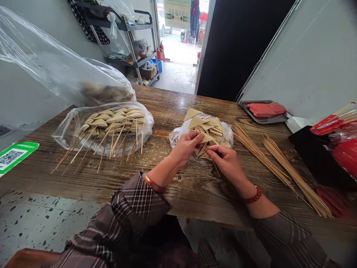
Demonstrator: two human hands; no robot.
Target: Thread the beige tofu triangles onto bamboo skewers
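Note:
In front of me, my left hand (187,147) pinches a thin, pale triangular tofu sheet (205,138). My right hand (226,160) grips a bamboo skewer (216,169) close to the sheet's edge; whether its tip has entered the sheet I cannot tell. Just behind both hands lies a pile of loose tofu triangles (214,126) on a clear plastic bag (229,134). Further left, skewered tofu triangles (114,118) are stacked on another plastic bag (149,121), their sticks pointing toward me.
Two bundles of bare bamboo skewers (259,158) lie at right. Behind them is a black tray (263,120) with pink sticks of food (266,109). A black box (309,149) holds red packets. Plastic film (55,56) rises at left, near a green QR card (16,156).

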